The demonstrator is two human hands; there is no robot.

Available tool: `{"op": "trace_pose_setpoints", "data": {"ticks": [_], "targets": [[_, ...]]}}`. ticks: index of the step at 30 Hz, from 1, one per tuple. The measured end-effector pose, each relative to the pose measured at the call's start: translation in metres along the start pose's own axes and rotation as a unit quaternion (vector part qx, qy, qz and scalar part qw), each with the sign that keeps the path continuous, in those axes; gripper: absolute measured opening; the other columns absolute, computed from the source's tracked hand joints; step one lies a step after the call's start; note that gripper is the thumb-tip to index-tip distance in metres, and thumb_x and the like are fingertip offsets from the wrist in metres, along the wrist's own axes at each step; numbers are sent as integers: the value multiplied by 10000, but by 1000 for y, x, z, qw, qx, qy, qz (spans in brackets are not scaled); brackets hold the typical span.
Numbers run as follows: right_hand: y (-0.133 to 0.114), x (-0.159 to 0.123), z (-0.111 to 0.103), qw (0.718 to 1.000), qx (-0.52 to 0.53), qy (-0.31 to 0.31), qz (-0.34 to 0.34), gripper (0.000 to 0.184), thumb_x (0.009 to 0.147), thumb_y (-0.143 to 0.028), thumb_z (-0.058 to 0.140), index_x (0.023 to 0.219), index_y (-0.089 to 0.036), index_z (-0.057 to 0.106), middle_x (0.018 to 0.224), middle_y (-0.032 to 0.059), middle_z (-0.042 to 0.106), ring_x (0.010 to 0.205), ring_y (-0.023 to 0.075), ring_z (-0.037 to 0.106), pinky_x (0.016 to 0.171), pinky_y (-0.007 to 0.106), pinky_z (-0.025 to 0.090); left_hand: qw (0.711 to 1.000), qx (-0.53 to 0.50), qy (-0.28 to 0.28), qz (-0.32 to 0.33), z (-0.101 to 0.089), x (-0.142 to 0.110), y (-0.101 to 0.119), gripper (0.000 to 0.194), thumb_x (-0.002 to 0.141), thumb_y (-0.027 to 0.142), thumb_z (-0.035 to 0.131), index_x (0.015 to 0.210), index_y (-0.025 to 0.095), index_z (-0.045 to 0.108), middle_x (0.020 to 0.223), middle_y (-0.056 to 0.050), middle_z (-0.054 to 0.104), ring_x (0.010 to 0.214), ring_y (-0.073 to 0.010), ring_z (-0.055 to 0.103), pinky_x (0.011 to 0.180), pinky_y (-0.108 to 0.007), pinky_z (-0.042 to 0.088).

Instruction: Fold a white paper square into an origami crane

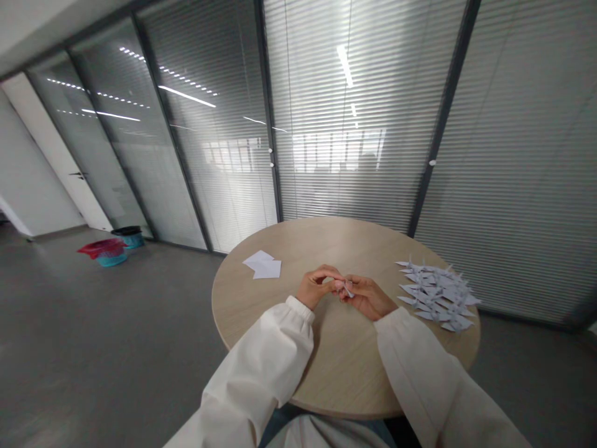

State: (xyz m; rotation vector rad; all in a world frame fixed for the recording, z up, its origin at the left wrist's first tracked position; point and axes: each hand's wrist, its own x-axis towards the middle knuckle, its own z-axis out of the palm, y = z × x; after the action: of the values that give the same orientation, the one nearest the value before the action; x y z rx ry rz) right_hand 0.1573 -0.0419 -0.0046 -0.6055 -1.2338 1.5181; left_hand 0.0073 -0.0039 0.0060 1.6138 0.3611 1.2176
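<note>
My left hand [316, 285] and my right hand [366, 295] meet above the middle of a round wooden table [280, 323]. Both pinch a small folded piece of white paper [347, 289] between their fingertips. The paper is mostly hidden by the fingers. A pile of several folded paper cranes [438, 294] lies on the table to the right of my right hand. A few flat white paper sheets [263, 265] lie on the table to the far left of my left hand.
Glass partition walls with closed blinds [354, 124] stand behind the table. On the grey floor at the far left sit a red and teal bin [106, 251] and a dark bin [129, 234]. A white door [60, 155] is at the left.
</note>
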Motion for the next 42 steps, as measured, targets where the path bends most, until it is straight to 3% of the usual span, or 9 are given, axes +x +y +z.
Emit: {"op": "trace_pose_setpoints", "data": {"ticks": [5,11,15,20,26,30,36,42], "targets": [[3,0,0,999,34,-23,19,220,640,-329,685,773,-161,640,671,19,579,622,126,526,613,268,418,1000,7,-15,-1,-1,0,-2,201,596,300,710,708,138,673,758,-34,551,618,-97,531,524,-221,457],[4,-1,2,998,25,-43,41,203,667,-337,666,735,-153,614,618,-2,546,575,110,523,582,251,422,1000,13,14,-7,-1,0,-2,235,567,328,723,613,116,634,715,-25,532,611,-97,510,538,-230,441],[2,-1,5,999,18,-35,25,229,693,-345,643,854,-185,607,669,4,574,661,129,558,631,266,439,997,50,52,-12,-3,2,-2,230,596,331,700,611,120,609,726,-20,557,698,-110,526,659,-241,428],[5,4,6,993,-117,34,-12,348,713,-442,588,949,-186,609,939,68,604,893,198,558,696,298,456,992,47,106,-50,-7,5,-10,276,623,368,666,641,117,554,624,5,545,573,-89,511,571,-226,422],[11,9,3,963,-258,41,-66,404,727,-489,540,906,-140,639,815,56,651,788,185,588,712,295,448,983,116,121,-76,-4,4,-15,291,645,389,636,655,120,526,546,21,511,462,-84,485,453,-211,395],[16,11,0,956,-282,50,-69,397,740,-490,517,861,-138,657,731,44,656,720,182,601,668,287,461,973,178,134,-58,-1,2,-13,250,668,360,617,647,125,535,593,15,491,488,-82,470,443,-204,388],[16,10,1,957,-278,61,-59,374,730,-479,533,832,-143,660,723,57,668,657,183,613,610,288,476,944,296,143,21,2,-1,-8,147,698,258,596,621,138,560,670,3,477,598,-86,459,548,-206,387],[11,9,4,964,-253,75,-46,367,696,-470,576,782,-126,670,687,60,666,655,187,614,612,296,483,949,288,127,21,2,-1,-10,150,718,264,578,639,139,554,709,-5,475,621,-89,477,563,-211,410]]}}
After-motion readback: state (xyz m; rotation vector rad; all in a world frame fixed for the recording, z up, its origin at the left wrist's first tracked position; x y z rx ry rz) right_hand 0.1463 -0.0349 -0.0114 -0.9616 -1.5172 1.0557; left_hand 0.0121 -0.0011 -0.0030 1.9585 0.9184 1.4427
